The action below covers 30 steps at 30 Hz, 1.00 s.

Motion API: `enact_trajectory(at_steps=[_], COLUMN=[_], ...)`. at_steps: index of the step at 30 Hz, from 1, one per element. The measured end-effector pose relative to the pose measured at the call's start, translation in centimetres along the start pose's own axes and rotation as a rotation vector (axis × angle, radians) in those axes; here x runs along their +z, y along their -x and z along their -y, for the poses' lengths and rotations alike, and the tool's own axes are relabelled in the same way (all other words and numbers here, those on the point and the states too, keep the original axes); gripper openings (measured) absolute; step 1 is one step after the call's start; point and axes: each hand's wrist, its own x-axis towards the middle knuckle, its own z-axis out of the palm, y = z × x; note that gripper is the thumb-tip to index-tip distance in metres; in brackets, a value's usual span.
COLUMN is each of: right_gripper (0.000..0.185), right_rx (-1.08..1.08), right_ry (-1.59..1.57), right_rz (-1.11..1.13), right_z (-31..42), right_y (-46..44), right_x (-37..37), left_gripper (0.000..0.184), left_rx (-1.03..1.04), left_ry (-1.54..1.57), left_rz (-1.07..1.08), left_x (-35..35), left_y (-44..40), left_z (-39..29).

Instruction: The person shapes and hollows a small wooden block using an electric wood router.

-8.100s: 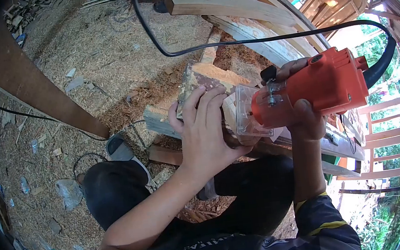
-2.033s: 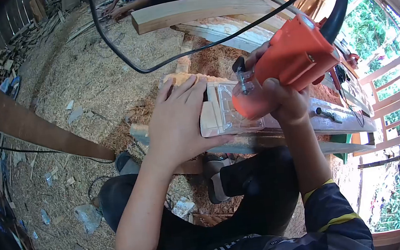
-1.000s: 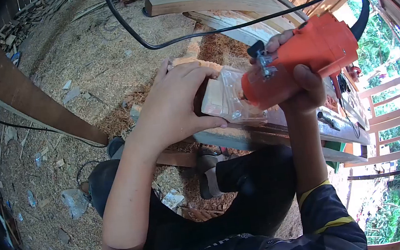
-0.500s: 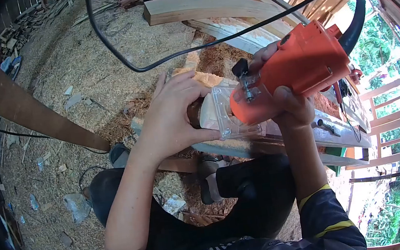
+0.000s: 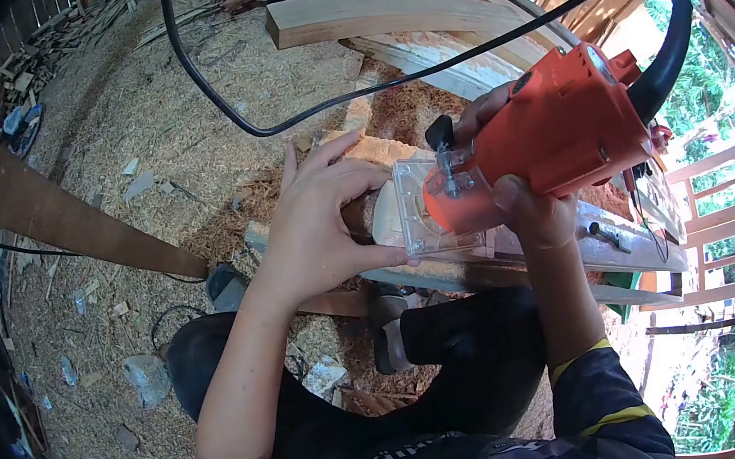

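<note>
1. Since two seconds ago, the left hand [image 5: 317, 222] has arched up from lying flat.
2. Its fingers are spread apart around the end of the pale wood piece [image 5: 387, 218], which lies to their right, nearer that hand.
3. The right hand [image 5: 543, 214] clasps the orange router [image 5: 555, 122], long axis slanting up rightward.

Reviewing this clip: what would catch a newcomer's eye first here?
Most likely the bright orange power tool, gripped in the right hand right of centre, its clear base over the pale wood piece beside the left hand. Next, the thick black cord looping across the upper half, and the dark curved board slanting in from the left edge.
</note>
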Motion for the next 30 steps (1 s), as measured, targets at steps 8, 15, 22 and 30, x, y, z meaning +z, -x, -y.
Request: enact_trajectory(at_steps=[8, 15, 22, 30], right_gripper=[0.068, 0.068, 0.068, 0.068], right_rx=[-0.036, 0.027, 0.042, -0.028], right_ry=[0.037, 0.165, 0.133, 0.136], right_rz=[0.052, 0.013, 0.009, 0.061], right_z=[-0.3, 0.2, 0.8, 0.8], right_y=[-0.7, 0.1, 0.6, 0.3], right_x=[-0.6, -0.7, -0.4, -0.6], left_gripper=[0.074, 0.072, 0.067, 0.066], left_rx=[-0.007, -0.006, 0.004, -0.012], left_ry=[0.010, 0.029, -0.013, -0.039], left_rz=[-0.008, -0.019, -0.015, -0.013], left_x=[0.0, 0.2, 0.1, 0.2], left_y=[0.0, 0.1, 0.3, 0.5], left_z=[0.0, 0.0, -0.1, -0.2])
